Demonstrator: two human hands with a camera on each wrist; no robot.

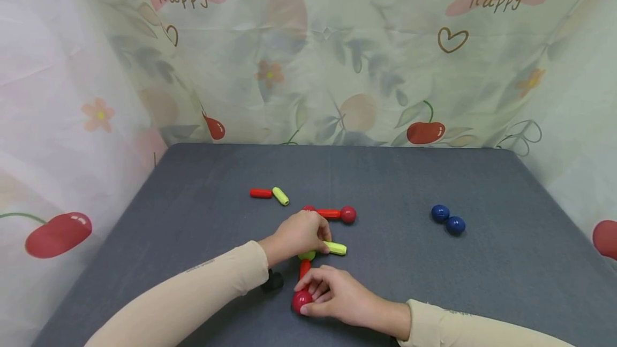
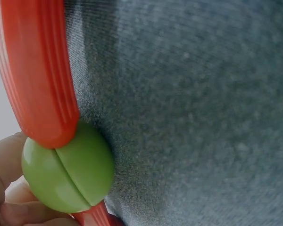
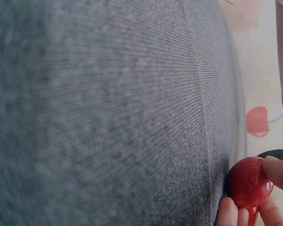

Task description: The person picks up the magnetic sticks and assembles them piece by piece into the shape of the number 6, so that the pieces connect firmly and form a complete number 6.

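Observation:
In the head view my left hand point(image 1: 300, 233) pinches the inner end of a yellow-green rod point(image 1: 336, 248), right beside a green ball point(image 1: 307, 255). From that ball a red rod point(image 1: 305, 268) runs toward me to a red ball point(image 1: 301, 302). Thumb and fingers of my right hand point(image 1: 343, 298) grip this red ball, seen up close in the right wrist view point(image 3: 251, 182). The left wrist view has the green ball point(image 2: 68, 167) with red rods at two sides. Behind my left hand, another red rod point(image 1: 329, 213) joins two red balls, one partly hidden by the hand.
Farther back on the dark grey table point(image 1: 385, 175) lie a loose red rod point(image 1: 261, 193) and a yellow-green rod point(image 1: 280, 196), end to end. Two dark blue balls point(image 1: 447, 220) touch each other at the right. Printed curtains point(image 1: 318, 52) hang around the table.

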